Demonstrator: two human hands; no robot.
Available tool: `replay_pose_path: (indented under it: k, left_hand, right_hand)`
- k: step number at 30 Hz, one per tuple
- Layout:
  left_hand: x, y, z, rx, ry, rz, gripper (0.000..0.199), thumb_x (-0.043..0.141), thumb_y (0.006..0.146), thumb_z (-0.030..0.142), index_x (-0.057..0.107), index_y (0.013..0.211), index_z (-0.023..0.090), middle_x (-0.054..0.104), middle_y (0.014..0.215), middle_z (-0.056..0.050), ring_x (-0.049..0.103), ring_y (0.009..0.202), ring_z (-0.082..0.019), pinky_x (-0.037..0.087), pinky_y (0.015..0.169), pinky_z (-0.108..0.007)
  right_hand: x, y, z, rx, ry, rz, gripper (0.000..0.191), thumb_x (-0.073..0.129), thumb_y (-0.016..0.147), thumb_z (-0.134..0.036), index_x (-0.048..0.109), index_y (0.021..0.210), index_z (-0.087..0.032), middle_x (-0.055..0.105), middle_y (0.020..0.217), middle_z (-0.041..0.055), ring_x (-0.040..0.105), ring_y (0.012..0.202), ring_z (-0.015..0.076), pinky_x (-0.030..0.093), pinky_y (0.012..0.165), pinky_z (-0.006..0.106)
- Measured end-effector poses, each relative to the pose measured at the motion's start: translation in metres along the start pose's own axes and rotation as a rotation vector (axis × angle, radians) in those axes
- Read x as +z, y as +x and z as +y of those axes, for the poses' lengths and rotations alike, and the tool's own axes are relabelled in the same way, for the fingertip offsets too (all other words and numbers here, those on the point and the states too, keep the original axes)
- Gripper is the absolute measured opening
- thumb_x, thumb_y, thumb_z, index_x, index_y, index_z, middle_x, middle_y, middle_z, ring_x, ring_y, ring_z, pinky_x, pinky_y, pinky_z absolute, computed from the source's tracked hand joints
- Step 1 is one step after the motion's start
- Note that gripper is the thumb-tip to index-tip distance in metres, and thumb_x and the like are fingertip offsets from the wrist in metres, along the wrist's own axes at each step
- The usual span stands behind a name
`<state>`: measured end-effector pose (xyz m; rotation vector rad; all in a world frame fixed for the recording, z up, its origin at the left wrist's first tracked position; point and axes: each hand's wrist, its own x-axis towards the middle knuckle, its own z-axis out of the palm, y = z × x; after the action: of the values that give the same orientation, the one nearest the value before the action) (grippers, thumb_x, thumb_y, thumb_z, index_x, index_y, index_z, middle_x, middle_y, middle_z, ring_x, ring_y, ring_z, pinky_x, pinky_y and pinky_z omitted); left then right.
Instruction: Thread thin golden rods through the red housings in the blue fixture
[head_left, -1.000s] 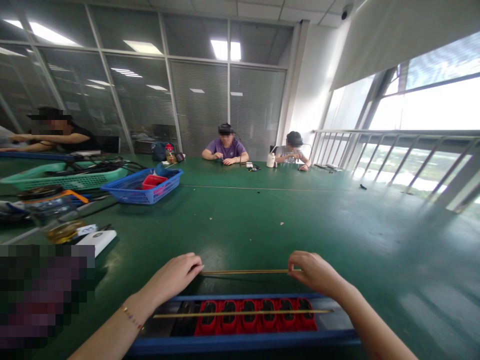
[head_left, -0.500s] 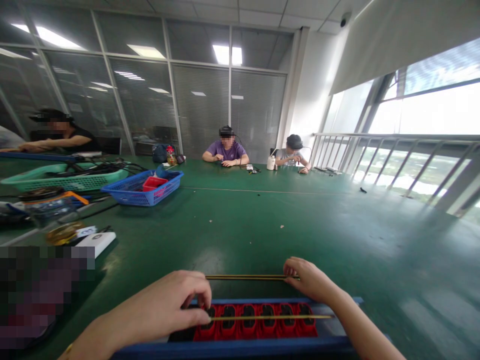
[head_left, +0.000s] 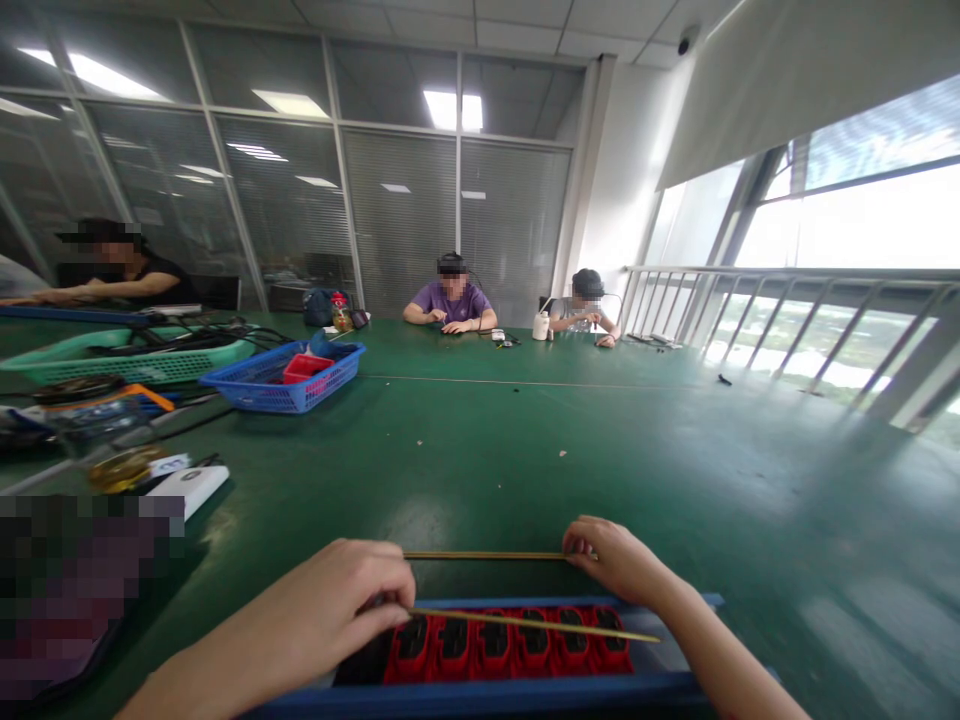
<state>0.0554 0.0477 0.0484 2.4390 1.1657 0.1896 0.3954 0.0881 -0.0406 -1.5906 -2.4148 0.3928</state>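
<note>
My left hand (head_left: pixel 349 595) is closed, thumb and fingertips pinching one end of a thin brass-coloured rod (head_left: pixel 525 622). That rod slants over a row of red holders (head_left: pixel 516 665) with black inserts, its right end lower than its left. Beyond it, a second thin brass-coloured length (head_left: pixel 484 555), maybe more than one rod, runs between my hands. My right hand (head_left: pixel 613 552) grips its right end, fingers curled; its left end disappears behind my left hand. The red holders sit in a blue-edged tray (head_left: pixel 480 697) close to me.
On the left of the green table (head_left: pixel 480 450) are a blue basket (head_left: pixel 289 390) with a red box (head_left: pixel 306 368), a green basket (head_left: pixel 142 362) holding cables, a tape roll (head_left: pixel 124 470) and a white device (head_left: pixel 202 490). Several people sit around the far side.
My left hand has raised its end of the near rod, which went from nearly level to slanting down rightward. My right hand has hardly moved.
</note>
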Motion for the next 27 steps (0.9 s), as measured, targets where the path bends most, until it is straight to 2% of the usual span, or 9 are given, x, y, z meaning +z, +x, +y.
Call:
replay_pose_path:
  k: [3,6,10,12,15,18,22,27]
  left_hand:
    - [-0.009,0.005,-0.007,-0.039,-0.015,0.068,0.021,0.044,0.080,0.032,0.062,0.075,0.024,0.060,0.077,0.002,0.054,0.070,-0.011,0.034,0.062,-0.019]
    - [-0.009,0.014,-0.024,-0.077,-0.021,0.102,0.021,0.046,0.079,0.035,0.063,0.075,0.023,0.059,0.078,0.001,0.054,0.069,-0.012,0.035,0.063,-0.021]
    - [0.006,0.026,-0.048,-0.108,-0.007,0.084,0.022,0.046,0.077,0.035,0.064,0.071,0.022,0.059,0.077,0.000,0.054,0.069,-0.013,0.035,0.063,-0.022]
    - [0.017,0.032,-0.057,-0.121,0.019,0.084,0.021,0.047,0.076,0.034,0.064,0.070,0.022,0.059,0.076,0.000,0.055,0.070,-0.014,0.035,0.063,-0.022]
    - [0.034,0.040,-0.064,-0.127,0.051,0.097,0.018,0.049,0.076,0.030,0.064,0.071,0.022,0.060,0.076,0.000,0.055,0.071,-0.014,0.035,0.064,-0.022]
    - [0.047,0.046,-0.068,-0.135,0.063,0.107,0.013,0.050,0.075,0.027,0.063,0.075,0.023,0.060,0.076,0.001,0.055,0.070,-0.013,0.036,0.064,-0.022]
    - [0.053,0.049,-0.070,-0.142,0.059,0.122,0.012,0.049,0.075,0.023,0.061,0.079,0.022,0.060,0.078,0.000,0.055,0.071,-0.014,0.037,0.065,-0.023]
    - [0.047,0.042,-0.076,-0.149,0.136,0.170,0.013,0.052,0.072,0.022,0.060,0.083,0.024,0.058,0.089,-0.001,0.054,0.085,-0.017,0.038,0.075,-0.026]
  right_hand:
    - [-0.001,0.001,0.000,-0.002,0.011,-0.001,0.016,0.049,0.076,-0.020,0.063,0.082,-0.021,0.061,0.081,0.0019,0.056,0.075,0.0143,0.041,0.066,0.022]
    - [-0.003,0.002,0.002,0.007,0.056,-0.006,0.017,0.047,0.078,-0.021,0.063,0.082,-0.020,0.063,0.080,0.0027,0.057,0.073,0.0146,0.042,0.066,0.023]
    - [-0.009,0.002,0.004,0.068,0.159,0.013,0.029,0.032,0.088,-0.029,0.057,0.101,-0.020,0.064,0.076,0.0025,0.059,0.071,0.0145,0.042,0.065,0.024]
    - [-0.011,0.000,0.003,0.078,0.182,0.006,0.033,0.029,0.089,-0.034,0.055,0.103,-0.020,0.064,0.074,0.0023,0.059,0.069,0.0143,0.042,0.064,0.024]
    - [-0.012,-0.002,-0.001,0.026,0.122,-0.014,0.032,0.043,0.082,-0.044,0.058,0.098,-0.020,0.063,0.081,0.0034,0.057,0.072,0.0155,0.042,0.065,0.024]
    - [-0.009,-0.003,-0.004,-0.033,0.025,-0.027,0.025,0.057,0.072,-0.036,0.062,0.092,-0.021,0.062,0.085,0.0033,0.056,0.077,0.0165,0.041,0.067,0.023]
    - [-0.008,-0.002,-0.009,-0.048,-0.066,-0.034,0.020,0.048,0.075,-0.020,0.064,0.087,-0.022,0.063,0.083,0.0023,0.057,0.076,0.0148,0.040,0.068,0.022]
    - [-0.009,-0.002,-0.015,-0.057,-0.171,-0.037,0.024,0.043,0.075,-0.014,0.063,0.085,-0.023,0.065,0.084,0.0016,0.059,0.076,0.0151,0.038,0.069,0.022]
